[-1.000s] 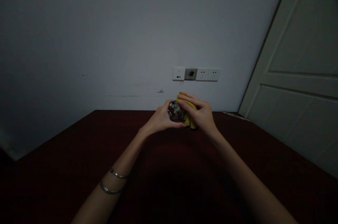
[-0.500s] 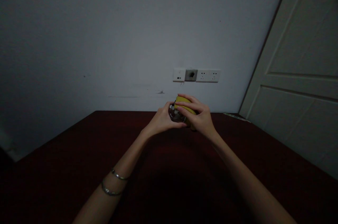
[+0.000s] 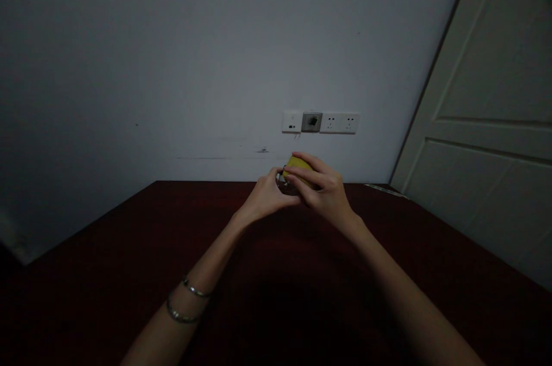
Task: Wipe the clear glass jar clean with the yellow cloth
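My left hand (image 3: 271, 192) is curled round a clear, rounded glass vessel (image 3: 283, 185), thumb below and fingers behind. Only its near rim and part of its shiny wall show, so its exact kind is hard to tell. Pressed against the vessel's right side is a yellow sponge (image 3: 297, 163), gripped in my right hand (image 3: 322, 183) with the fingers over its top and front. Both hands meet above the far part of the dark red table (image 3: 194, 245). My right fingers and palm hide much of the sponge and the vessel's right side.
Behind the table rises a pale wall (image 3: 215, 67) with a row of sockets (image 3: 330, 122) just above the hands. A white panelled door (image 3: 487, 141) stands on the right. A flat strip (image 3: 386, 190) lies at the table's back right edge. The light is dim.
My right hand and the sponge have shifted slightly and tilted over the vessel, covering more of its right side. The left hand keeps nearly the same place and hold.
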`<state>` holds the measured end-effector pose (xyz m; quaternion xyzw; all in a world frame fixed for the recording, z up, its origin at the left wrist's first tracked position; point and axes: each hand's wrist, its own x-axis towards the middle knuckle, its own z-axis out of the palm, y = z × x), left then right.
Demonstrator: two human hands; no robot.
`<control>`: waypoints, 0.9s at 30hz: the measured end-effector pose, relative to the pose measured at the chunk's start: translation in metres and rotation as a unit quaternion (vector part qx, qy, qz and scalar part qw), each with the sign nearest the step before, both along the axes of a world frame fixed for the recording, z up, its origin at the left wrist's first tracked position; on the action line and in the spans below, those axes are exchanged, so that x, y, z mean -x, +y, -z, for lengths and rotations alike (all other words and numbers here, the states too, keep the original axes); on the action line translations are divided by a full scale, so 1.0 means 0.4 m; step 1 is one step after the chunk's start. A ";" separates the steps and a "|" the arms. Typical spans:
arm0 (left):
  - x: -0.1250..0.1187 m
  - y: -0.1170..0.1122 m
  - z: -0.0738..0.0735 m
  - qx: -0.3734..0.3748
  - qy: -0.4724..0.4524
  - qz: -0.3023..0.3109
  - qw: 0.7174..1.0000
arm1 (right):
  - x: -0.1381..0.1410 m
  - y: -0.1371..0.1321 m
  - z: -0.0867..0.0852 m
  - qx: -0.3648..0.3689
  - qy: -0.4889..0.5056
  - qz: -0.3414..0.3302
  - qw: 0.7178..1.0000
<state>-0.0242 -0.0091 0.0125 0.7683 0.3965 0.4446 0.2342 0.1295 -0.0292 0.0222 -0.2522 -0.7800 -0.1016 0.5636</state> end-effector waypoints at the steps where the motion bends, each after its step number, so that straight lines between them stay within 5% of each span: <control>1: 0.000 0.000 0.000 0.002 0.007 -0.007 1.000 | -0.005 -0.003 -0.003 0.007 -0.026 -0.011 1.000; 6: -0.001 0.008 0.004 0.027 0.013 -0.008 1.000 | -0.028 -0.007 -0.016 0.065 -0.136 -0.067 0.986; 11: -0.009 0.003 0.002 0.058 -0.071 0.061 0.994 | -0.038 0.025 -0.017 0.110 0.073 -0.082 0.988; 14: -0.012 0.001 -0.001 0.101 -0.122 0.117 0.981 | -0.049 0.033 -0.019 0.135 0.111 -0.125 0.977; 21: -0.007 0.013 -0.001 0.131 -0.163 0.133 0.969 | -0.067 -0.007 -0.041 0.102 -0.060 -0.143 0.983; 27: -0.008 0.003 -0.006 0.151 -0.177 0.148 0.961 | -0.064 0.006 -0.041 0.064 0.006 -0.093 0.994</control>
